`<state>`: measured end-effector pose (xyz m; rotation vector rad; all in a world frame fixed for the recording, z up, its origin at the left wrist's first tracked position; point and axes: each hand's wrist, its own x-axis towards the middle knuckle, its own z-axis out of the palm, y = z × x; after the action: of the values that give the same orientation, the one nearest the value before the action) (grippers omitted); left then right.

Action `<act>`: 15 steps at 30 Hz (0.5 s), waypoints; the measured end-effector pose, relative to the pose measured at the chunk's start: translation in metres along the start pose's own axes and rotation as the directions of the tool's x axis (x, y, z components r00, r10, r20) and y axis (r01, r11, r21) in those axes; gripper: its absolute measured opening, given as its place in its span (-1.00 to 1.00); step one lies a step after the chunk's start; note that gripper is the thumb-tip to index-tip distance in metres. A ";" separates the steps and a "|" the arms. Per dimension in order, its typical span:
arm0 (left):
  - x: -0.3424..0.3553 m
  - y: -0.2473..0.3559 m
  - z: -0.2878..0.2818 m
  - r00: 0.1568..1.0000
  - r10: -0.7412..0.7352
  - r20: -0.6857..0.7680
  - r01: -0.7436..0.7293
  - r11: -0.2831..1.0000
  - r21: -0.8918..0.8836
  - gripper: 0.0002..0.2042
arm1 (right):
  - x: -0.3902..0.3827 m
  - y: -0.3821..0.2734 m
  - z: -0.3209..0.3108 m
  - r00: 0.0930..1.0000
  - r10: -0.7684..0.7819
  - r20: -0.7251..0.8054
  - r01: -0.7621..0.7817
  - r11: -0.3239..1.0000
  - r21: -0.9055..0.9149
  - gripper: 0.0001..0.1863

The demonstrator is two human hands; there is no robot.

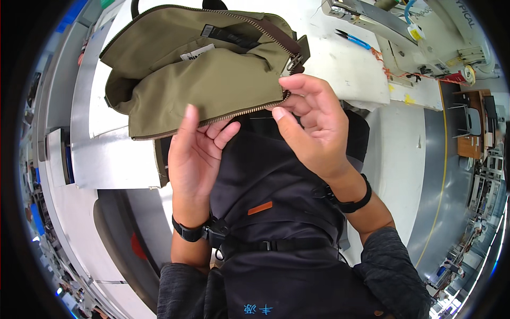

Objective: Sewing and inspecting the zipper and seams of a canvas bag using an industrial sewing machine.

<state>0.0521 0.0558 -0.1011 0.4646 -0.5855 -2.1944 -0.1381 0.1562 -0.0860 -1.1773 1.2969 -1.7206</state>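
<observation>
An olive green fabric bag with a brass zipper along its edges lies across the white worktable and hangs toward me. My left hand grips the bag's lower zipper edge, thumb on top and fingers underneath. My right hand pinches the right end of the same zipper edge between thumb and fingertips, near a dark brown strap with a metal ring. A thin thread runs between my two hands just below the edge. A black label and a white tag show on the bag's inner side.
A white worktable lies ahead, with a blue-handled snipper and a white sewing machine at the upper right. A metal surface sits at the left. I wear a dark apron. Grey floor with a yellow line is at the right.
</observation>
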 end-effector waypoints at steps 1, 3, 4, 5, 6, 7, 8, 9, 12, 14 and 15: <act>-0.001 -0.003 0.003 1.000 -0.001 -0.015 0.002 0.999 0.049 -0.65 | -0.001 0.000 0.001 1.000 -0.009 -0.003 0.009 1.000 -0.011 -0.53; -0.001 -0.010 0.009 1.000 0.001 -0.020 0.001 0.993 0.116 -0.69 | -0.003 0.001 0.001 1.000 -0.023 -0.006 0.022 0.999 -0.029 -0.52; -0.001 -0.014 0.011 1.000 0.003 -0.008 -0.002 0.991 0.134 -0.71 | -0.004 0.001 0.001 1.000 -0.029 0.003 0.029 0.998 -0.051 -0.52; 0.000 -0.016 0.013 1.000 0.004 0.005 -0.005 0.988 0.153 -0.73 | -0.005 0.002 0.001 0.999 -0.031 0.012 0.031 0.997 -0.072 -0.51; 0.000 -0.018 0.014 1.000 0.007 0.017 -0.009 0.991 0.133 -0.73 | -0.006 0.002 0.000 0.999 -0.030 0.022 0.032 0.995 -0.093 -0.51; 0.001 -0.019 0.015 1.000 -0.002 -0.015 0.005 0.987 0.160 -0.73 | -0.006 0.003 -0.001 0.999 -0.038 0.027 0.040 0.994 -0.104 -0.51; 0.002 -0.020 0.016 1.000 -0.003 -0.026 0.008 0.985 0.173 -0.73 | -0.007 0.003 -0.002 0.999 -0.042 0.033 0.046 0.992 -0.114 -0.51; 0.003 -0.021 0.016 1.000 0.004 -0.013 -0.002 0.985 0.172 -0.73 | -0.007 0.004 -0.002 0.998 -0.047 0.039 0.051 0.991 -0.124 -0.51; 0.002 -0.020 0.017 1.000 0.001 -0.021 0.003 0.984 0.176 -0.73 | -0.008 0.005 -0.002 0.996 -0.090 -0.005 0.089 0.987 -0.130 -0.52; 0.002 -0.020 0.017 0.998 -0.009 -0.054 0.020 0.981 0.194 -0.73 | -0.008 0.006 -0.002 0.991 -0.131 -0.016 0.128 0.982 -0.137 -0.52; 0.001 -0.020 0.017 0.999 -0.004 -0.042 0.012 0.982 0.187 -0.73 | -0.008 0.006 -0.002 0.989 -0.150 0.000 0.149 0.978 -0.145 -0.52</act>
<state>0.0310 0.0702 -0.0983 0.6109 -0.7724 -2.1413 -0.1372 0.1623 -0.0945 -1.3810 1.3900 -1.7647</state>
